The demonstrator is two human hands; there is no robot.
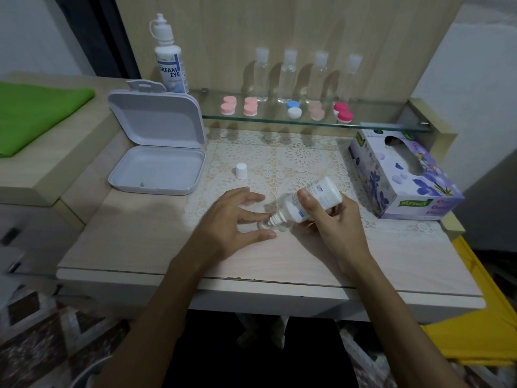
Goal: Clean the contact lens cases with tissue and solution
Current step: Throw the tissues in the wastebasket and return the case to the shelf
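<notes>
My right hand (333,222) grips a white solution bottle (313,200), tipped with its nozzle pointing down-left over a small clear lens case (264,225) on the table. My left hand (237,217) steadies that case, pinching it between fingertips and thumb. The bottle's white cap (241,171) stands on the lace mat behind my left hand. Several closed lens cases sit on the glass shelf (377,126): pink ones (228,105), a blue and white one (293,108), a beige one (316,110) and a magenta one (343,112). A tissue box (402,177) lies at the right.
An open white plastic box (156,152) stands at the left of the mat. A tall solution bottle (170,60) and several clear small bottles (289,77) stand at the back. A green cloth (33,113) lies on the ledge at far left.
</notes>
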